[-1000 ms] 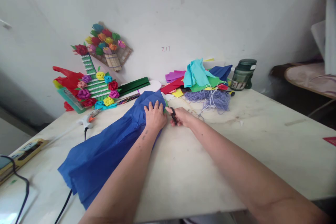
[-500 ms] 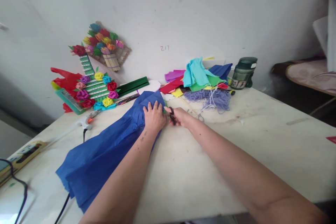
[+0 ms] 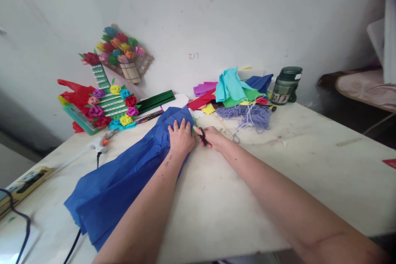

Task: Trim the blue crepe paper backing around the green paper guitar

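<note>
A long sheet of blue crepe paper (image 3: 123, 181) lies across the white table (image 3: 278, 181), running from the near left to the middle. My left hand (image 3: 181, 138) presses flat on its far end with the fingers stretched out. Right beside it, my right hand (image 3: 212, 137) is closed round the black handles of a pair of scissors (image 3: 202, 136) at the paper's edge. The blades are hidden behind my hands.
Coloured paper scraps (image 3: 232, 88), purple yarn (image 3: 247, 115) and a dark green bottle (image 3: 286, 86) sit at the back. Paper-flower crafts (image 3: 114, 99) lean on the wall at the left. A glue gun (image 3: 100, 143) with its cord lies left of the blue paper.
Both hands stay at the blue paper's far end. The view has shifted slightly; nothing was picked up or let go.
</note>
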A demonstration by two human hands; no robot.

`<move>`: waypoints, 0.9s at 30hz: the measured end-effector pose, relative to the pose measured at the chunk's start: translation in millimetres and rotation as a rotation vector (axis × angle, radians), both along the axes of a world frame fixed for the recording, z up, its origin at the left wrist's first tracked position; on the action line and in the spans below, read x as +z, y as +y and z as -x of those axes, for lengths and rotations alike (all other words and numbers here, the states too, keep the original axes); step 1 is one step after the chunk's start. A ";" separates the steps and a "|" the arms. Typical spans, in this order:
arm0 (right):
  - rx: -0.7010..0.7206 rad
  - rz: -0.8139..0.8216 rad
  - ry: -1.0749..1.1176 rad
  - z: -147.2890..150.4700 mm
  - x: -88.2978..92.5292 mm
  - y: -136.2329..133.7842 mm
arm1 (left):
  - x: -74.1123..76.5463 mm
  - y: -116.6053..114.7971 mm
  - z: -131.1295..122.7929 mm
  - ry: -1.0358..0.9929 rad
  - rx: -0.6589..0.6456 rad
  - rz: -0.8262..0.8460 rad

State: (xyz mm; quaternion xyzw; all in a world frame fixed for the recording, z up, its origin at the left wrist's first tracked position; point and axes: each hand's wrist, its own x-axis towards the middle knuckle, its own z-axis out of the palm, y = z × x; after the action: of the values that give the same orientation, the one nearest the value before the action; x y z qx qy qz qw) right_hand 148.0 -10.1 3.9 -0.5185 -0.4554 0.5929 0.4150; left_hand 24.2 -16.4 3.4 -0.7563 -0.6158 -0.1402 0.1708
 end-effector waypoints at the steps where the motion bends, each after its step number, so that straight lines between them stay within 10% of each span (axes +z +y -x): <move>1: 0.002 -0.003 0.003 0.0 -0.7 0.3 | 0.1 0.1 0.0 0.003 0.002 0.001; 27: -0.105 -0.023 -0.055 11.0 -4.1 11.3 | -2.4 0.4 -1.1 0.022 0.007 -0.032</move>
State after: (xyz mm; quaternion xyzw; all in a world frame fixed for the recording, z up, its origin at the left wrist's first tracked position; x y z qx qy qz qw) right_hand 137.0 1.2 -0.2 -0.5529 -0.4456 0.5507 0.4387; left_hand 25.3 -16.0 0.9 -0.7529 -0.6141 -0.1410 0.1900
